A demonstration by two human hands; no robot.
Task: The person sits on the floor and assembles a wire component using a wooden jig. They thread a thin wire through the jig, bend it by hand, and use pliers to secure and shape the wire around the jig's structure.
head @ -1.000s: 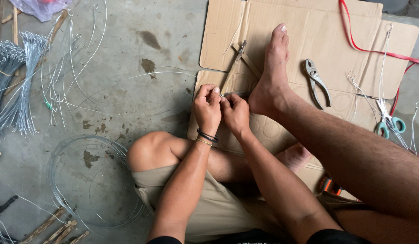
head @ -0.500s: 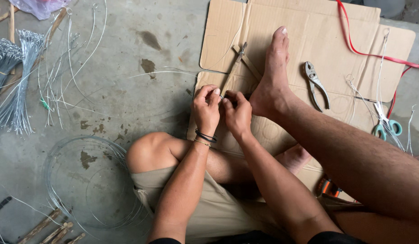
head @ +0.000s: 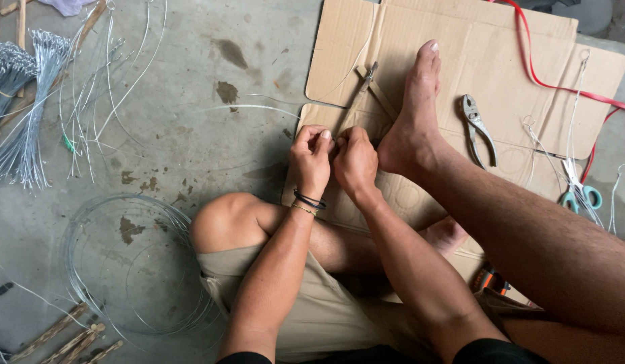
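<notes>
Thin wooden sticks [head: 366, 87], hands [head: 334, 158] pinching, flat cardboard [head: 501, 61]

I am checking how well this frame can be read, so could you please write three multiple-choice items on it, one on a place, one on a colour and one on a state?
1. Where do the pliers lie?
A. On the cardboard, on the far side of the bare foot from the hands
B. On the concrete inside the wire coil
C. In the left hand

2. What colour are the scissors' handles?
A. Red
B. Teal
C. Black

3. How are the two hands placed?
A. Spread far apart
B. Resting flat on the knee
C. Close together, fingers pinched at a thin stick frame

Answers: 1 A, the pliers rest on the cardboard past the foot. 2 B, teal loops show at the cardboard's edge. 3 C, the left hand and right hand meet beside the foot, fingers curled on the frame.
</notes>
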